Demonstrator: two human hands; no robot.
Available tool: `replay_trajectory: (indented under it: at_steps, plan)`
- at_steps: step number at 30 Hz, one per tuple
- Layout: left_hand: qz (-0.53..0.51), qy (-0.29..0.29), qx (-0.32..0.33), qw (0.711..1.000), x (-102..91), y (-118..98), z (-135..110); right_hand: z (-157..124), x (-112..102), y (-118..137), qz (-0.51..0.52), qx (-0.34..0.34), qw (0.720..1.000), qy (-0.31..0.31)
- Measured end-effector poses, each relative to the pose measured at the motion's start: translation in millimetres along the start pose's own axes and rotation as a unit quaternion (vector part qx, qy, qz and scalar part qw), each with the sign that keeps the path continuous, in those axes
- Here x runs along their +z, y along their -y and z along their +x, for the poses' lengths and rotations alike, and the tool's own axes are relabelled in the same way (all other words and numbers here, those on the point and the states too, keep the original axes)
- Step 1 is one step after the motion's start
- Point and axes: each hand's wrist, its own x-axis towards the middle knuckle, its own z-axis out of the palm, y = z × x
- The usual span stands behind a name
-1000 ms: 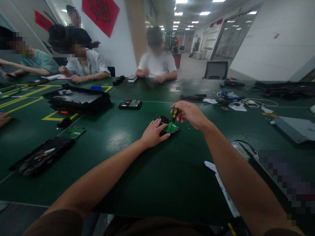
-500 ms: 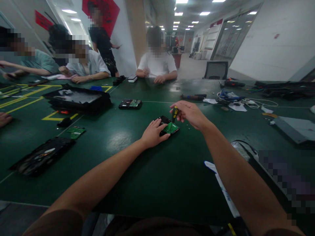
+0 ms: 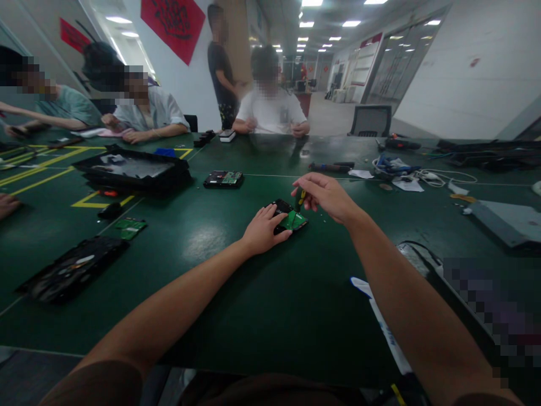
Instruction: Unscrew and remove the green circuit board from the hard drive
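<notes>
A hard drive (image 3: pixel 297 221) lies on the green table, its green circuit board facing up. My left hand (image 3: pixel 262 230) holds it from the left, fingers over the black part and thumb along the near edge. In my right hand (image 3: pixel 323 194), closed around its top, is a black and yellow screwdriver (image 3: pixel 300 198). It stands nearly upright, and its shaft points down at the circuit board. The exact spot the tip meets is too small to make out. Tiny bits, perhaps screws (image 3: pixel 324 221), lie just right of the drive.
Another drive (image 3: pixel 224 179) lies farther off. To the left are a black tray (image 3: pixel 133 172), a loose circuit board (image 3: pixel 130 227) and a dark casing (image 3: pixel 76 268). Cables (image 3: pixel 431 177), a dark handled tool (image 3: pixel 332 167) and a grey metal box (image 3: pixel 507 223) lie right. Several people are around the table.
My right hand stays in place while the screwdriver handle looks turned, with less yellow showing. The standing person behind has moved right; the person opposite has shifted a hand right.
</notes>
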Motion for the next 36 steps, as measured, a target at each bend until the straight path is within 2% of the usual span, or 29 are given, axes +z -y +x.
replay_trajectory:
  at_steps: [4, 8, 16, 20, 27, 36]
  plan:
    - [0.002, 0.001, -0.002, 1.000, -0.3, -0.4, 0.0, 0.3, -1.4, -0.9, -0.008, 0.006, 1.000, 0.009]
    - [0.003, -0.001, -0.001, 1.000, -0.9, -1.1, -0.7, 0.8, -3.2, -4.6, -0.047, -0.011, 0.999, -0.012]
    - [0.000, -0.002, -0.001, 1.000, -0.7, -1.2, 0.1, 0.0, -0.5, -0.8, 0.010, 0.004, 1.000, 0.008]
    - [0.001, -0.004, -0.001, 1.000, -0.2, -0.7, -0.2, 1.0, -2.0, -1.8, 0.002, 0.005, 1.000, 0.014]
    - [0.004, -0.005, 0.000, 1.000, -1.9, -2.1, -1.2, 0.1, -2.0, -3.6, -0.053, -0.011, 0.998, -0.033]
    - [-0.003, -0.004, -0.001, 1.000, -1.4, -1.7, -0.3, -0.7, -1.0, 1.6, 0.006, 0.026, 1.000, 0.010]
